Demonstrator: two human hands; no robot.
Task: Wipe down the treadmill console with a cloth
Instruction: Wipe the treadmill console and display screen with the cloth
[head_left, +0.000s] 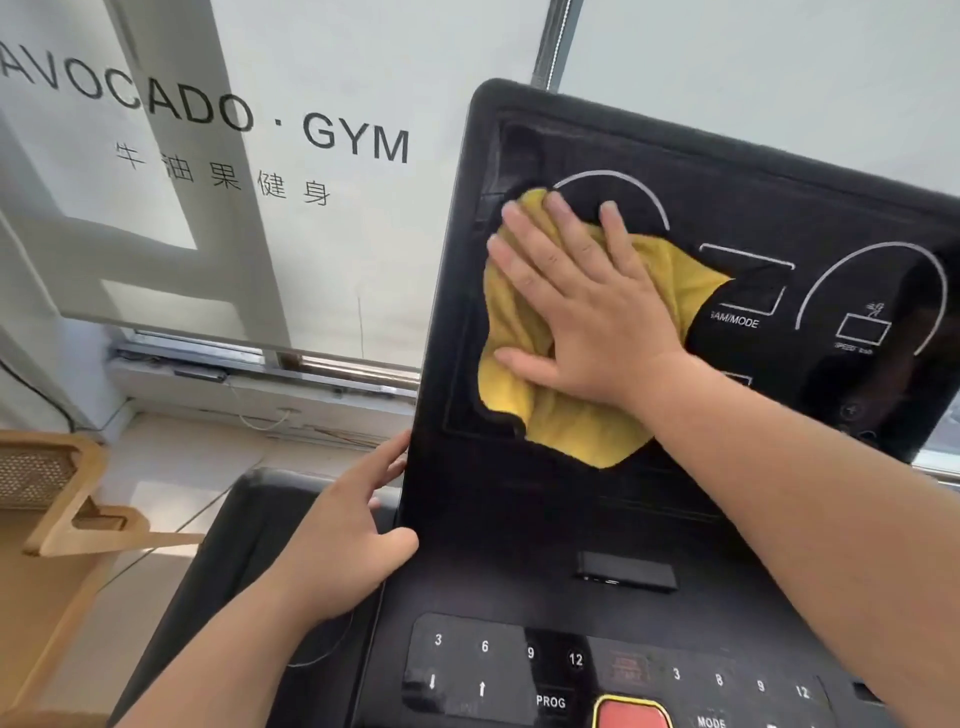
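Two hands are working — right hand pressing the yellow cloth flat-fingered onto the console, left hand gripping its edge — even overlapping passes seem best.

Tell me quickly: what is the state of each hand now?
Left hand: closed, gripping the left edge of the treadmill console.
Right hand: open, pressing flat on the yellow cloth.
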